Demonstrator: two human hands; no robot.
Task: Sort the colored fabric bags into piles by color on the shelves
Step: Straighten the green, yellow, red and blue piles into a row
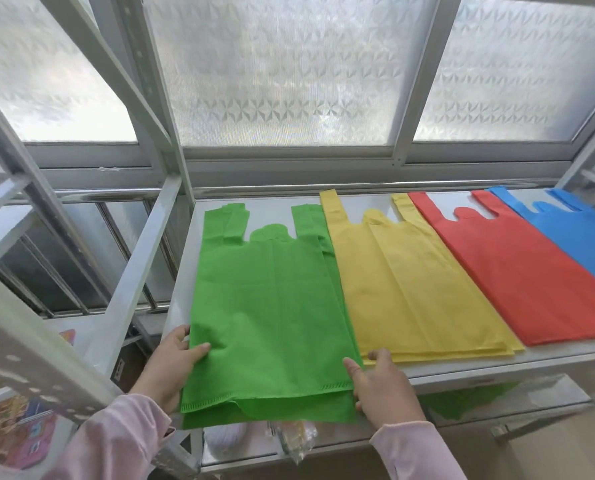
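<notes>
Four piles of fabric bags lie side by side on a white shelf: green at the left, then yellow, red and blue. The green pile overhangs the shelf's front edge. My left hand grips the green pile's lower left edge, thumb on top. At the pile's lower right corner, my right hand pinches the edge, its thumb on the fabric and one finger touching the yellow pile's front edge.
Grey metal shelf posts stand at the left, with frosted windows behind. A lower shelf holds green fabric, a plastic-wrapped item and a pale round object. Colourful packaging sits at the bottom left.
</notes>
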